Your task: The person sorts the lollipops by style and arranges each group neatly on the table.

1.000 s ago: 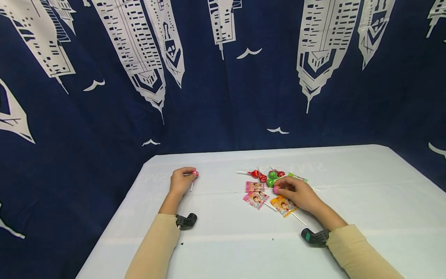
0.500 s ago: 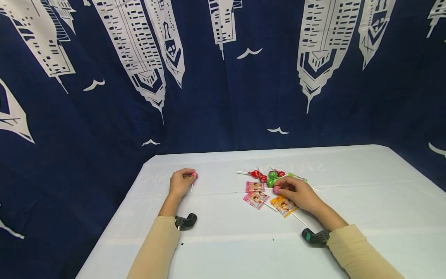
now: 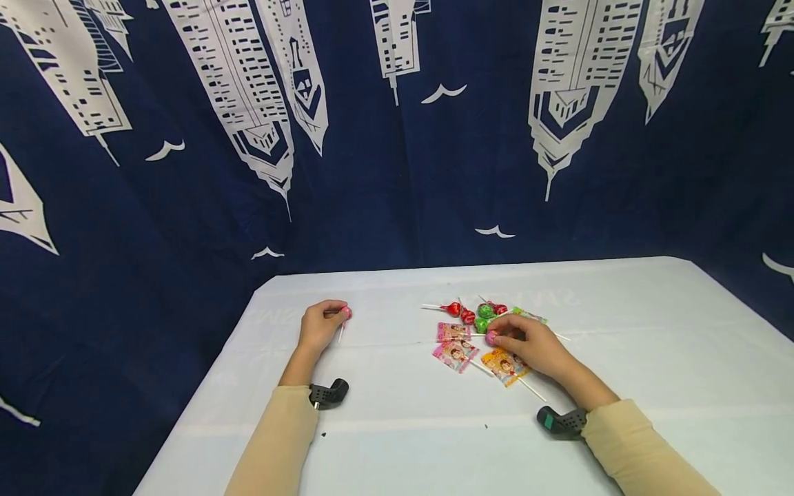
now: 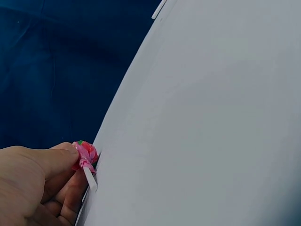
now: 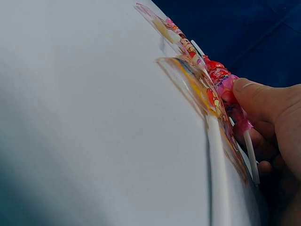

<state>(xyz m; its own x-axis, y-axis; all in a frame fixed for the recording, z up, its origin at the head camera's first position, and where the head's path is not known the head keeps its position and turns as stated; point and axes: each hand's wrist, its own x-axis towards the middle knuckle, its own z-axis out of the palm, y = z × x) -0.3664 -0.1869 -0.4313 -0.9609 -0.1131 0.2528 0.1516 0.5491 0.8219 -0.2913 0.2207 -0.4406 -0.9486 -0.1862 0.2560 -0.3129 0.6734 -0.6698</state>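
Your left hand (image 3: 319,325) pinches a pink lollipop (image 3: 346,313) near the table's (image 3: 397,441) left edge, your right hand (image 3: 530,344) pinches another pink one (image 3: 491,338) beside the middle pile; both probably light with slippery wrappers, so hold the stiff sticks.

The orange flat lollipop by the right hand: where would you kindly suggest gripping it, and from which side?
Grip the orange flat lollipop by its white stick, probably from the near side: the stick juts out toward the person, clear of the pile, while the right hand overlaps the wrapper's far edge.
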